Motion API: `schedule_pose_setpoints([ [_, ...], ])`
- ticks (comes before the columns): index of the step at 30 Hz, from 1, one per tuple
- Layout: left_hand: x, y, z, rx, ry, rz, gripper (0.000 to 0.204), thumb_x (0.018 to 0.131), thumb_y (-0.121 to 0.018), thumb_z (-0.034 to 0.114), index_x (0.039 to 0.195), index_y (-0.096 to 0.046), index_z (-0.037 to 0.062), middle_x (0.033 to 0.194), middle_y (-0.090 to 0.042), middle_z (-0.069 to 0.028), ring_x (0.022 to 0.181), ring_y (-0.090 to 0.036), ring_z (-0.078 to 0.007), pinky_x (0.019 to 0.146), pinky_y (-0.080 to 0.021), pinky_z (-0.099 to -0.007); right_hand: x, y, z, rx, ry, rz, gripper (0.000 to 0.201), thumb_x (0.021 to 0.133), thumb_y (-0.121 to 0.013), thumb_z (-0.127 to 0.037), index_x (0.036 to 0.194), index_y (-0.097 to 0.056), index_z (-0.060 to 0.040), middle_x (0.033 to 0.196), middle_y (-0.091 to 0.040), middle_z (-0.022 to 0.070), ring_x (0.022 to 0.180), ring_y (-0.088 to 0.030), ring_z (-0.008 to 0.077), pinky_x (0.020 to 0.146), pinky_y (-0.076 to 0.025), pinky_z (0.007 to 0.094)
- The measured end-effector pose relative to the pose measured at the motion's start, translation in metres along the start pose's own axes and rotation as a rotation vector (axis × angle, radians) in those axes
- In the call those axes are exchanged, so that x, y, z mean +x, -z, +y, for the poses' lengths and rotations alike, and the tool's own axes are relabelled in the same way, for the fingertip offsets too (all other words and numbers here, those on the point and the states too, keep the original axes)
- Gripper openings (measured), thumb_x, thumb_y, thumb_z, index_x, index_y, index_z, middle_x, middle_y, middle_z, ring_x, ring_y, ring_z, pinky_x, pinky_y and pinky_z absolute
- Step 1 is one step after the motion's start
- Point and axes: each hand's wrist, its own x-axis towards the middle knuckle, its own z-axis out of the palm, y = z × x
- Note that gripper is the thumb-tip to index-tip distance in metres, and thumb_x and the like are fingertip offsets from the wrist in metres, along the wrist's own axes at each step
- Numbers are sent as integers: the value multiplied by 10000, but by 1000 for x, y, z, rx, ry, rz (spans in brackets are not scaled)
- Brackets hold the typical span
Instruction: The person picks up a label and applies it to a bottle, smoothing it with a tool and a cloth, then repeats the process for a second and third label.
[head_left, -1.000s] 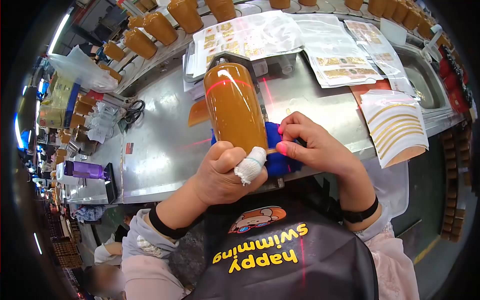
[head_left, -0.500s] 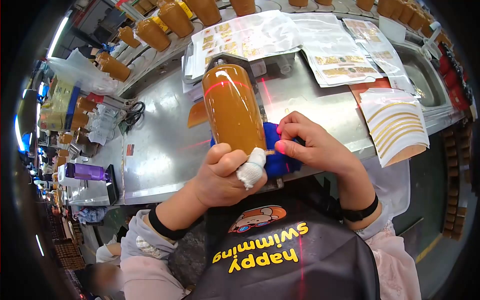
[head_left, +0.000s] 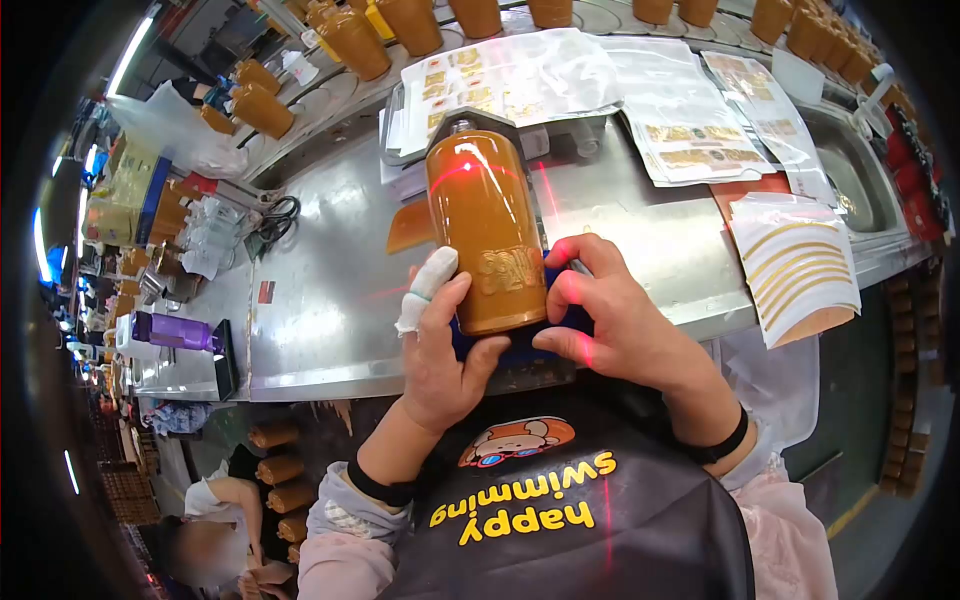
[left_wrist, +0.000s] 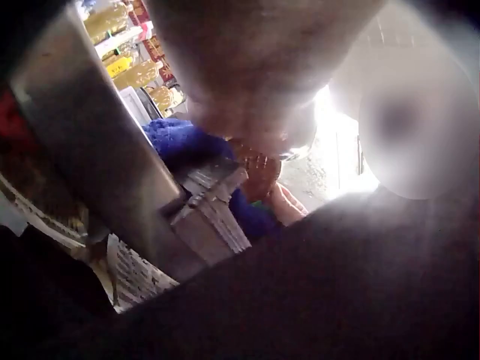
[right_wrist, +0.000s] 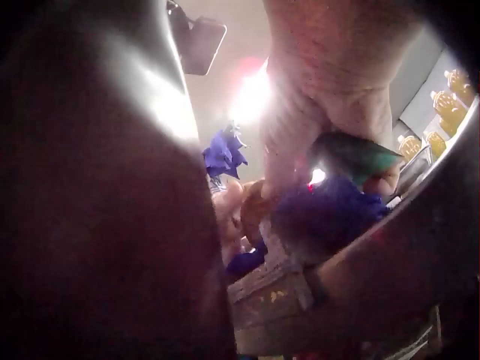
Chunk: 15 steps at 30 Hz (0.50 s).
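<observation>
A glossy brown bottle (head_left: pixel 482 215) lies with its base toward me over a blue cloth (head_left: pixel 572 318), its neck at a dark fixture (head_left: pixel 500 122). Raised lettering (head_left: pixel 512 270) shows near the base, and a red laser line crosses the shoulder. My left hand (head_left: pixel 440 340) grips the base end from the left, thumb at the bottom edge; a white wrap covers one finger. Along the right side, my right hand (head_left: pixel 620 320) has curled fingers and thumb close to the base. In the right wrist view its fingers curl round a dark green piece (right_wrist: pixel 367 159), kind unclear.
Printed decal sheets (head_left: pixel 510 80) lie beyond the bottle, and a sheet of gold strips (head_left: pixel 800 265) is at the right near a sink (head_left: pixel 850 170). An amber flat piece (head_left: pixel 408 228) lies left of the bottle. More brown bottles (head_left: pixel 355 45) stand along the back. A purple bottle (head_left: pixel 180 332) is far left.
The brown bottle has turned, bringing the raised lettering into view. My left hand has shifted from across the base to its left side. My right thumb and fingers have spread from their pinch.
</observation>
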Motion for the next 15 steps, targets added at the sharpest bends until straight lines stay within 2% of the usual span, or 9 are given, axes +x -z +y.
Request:
schedule_pose_setpoints([
  [4, 8, 0, 7, -301, 193, 51, 523, 927, -638, 295, 1315, -448, -2, 1390, -427, -231, 1300, -407, -354, 1105, -282, -437, -1, -9, 4, -9, -16, 56, 305, 702, -823, -128, 823, -548, -74, 1149, -486, 159, 1104, -468, 375, 939, -411, 449],
  [7, 5, -10, 7, -355, 275, 39, 523, 947, -596, 202, 1366, -358, 0, 1451, -324, -166, 1384, -278, -258, 1147, -192, -389, -1, -10, 3, -6, -26, 69, 307, 699, -823, -124, 821, -546, -74, 1146, -489, 160, 1098, -470, 377, 938, -410, 450],
  [10, 6, -13, 10, -376, 300, 53, 511, 940, -589, 168, 1359, -354, -4, 1420, -338, -156, 1360, -296, -249, 1141, -202, -384, -2, -11, 4, 6, -34, 76, 308, 696, -824, -122, 819, -546, -74, 1145, -491, 161, 1095, -473, 375, 939, -407, 449],
  [15, 7, -15, 11, -250, 271, 63, 500, 928, -583, 137, 1351, -359, -7, 1383, -362, -148, 1332, -320, -242, 1135, -211, -380, -1, -12, 4, 0, -27, 83, 307, 695, -822, -115, 815, -543, -72, 1146, -495, 162, 1096, -475, 372, 940, -406, 451],
])
